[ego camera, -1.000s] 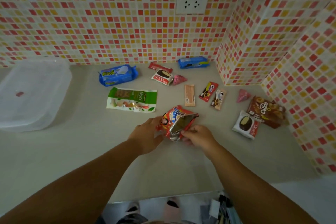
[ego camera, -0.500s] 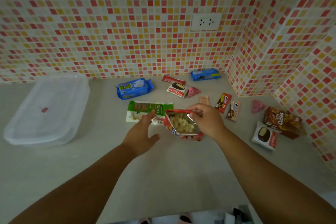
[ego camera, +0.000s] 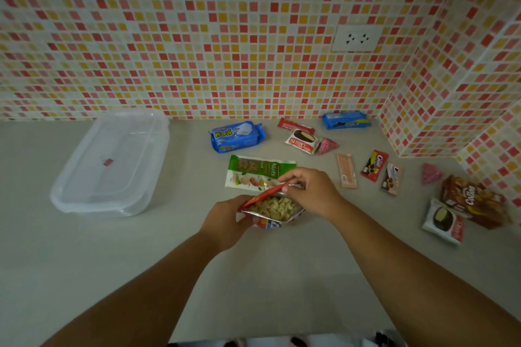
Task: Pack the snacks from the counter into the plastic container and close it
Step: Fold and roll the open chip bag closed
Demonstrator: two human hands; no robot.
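Note:
An opened red foil snack bag (ego camera: pixel 272 210) with pale puffed pieces showing inside is held above the counter's middle. My left hand (ego camera: pixel 225 222) grips its left side, and my right hand (ego camera: pixel 308 193) pinches the far rim of its mouth. The clear plastic container (ego camera: pixel 112 166) sits with its lid on at the left of the counter, near the wall. Other snacks lie behind and right: a green nuts pack (ego camera: pixel 253 170), a blue pack (ego camera: pixel 236 136), a choco pie (ego camera: pixel 301 141) and a brown box (ego camera: pixel 473 201).
Small wrapped bars (ego camera: pixel 346 170), a blue cookie pack (ego camera: pixel 345 120), two pink triangles (ego camera: pixel 430 173) and a second choco pie (ego camera: pixel 444 220) are scattered to the right. Tiled walls close the back and right corner. A socket (ego camera: pixel 355 38) is on the back wall.
My left hand has come back onto the bag's left side after letting go. The bag's mouth is held wider. The view has swung left and upward.

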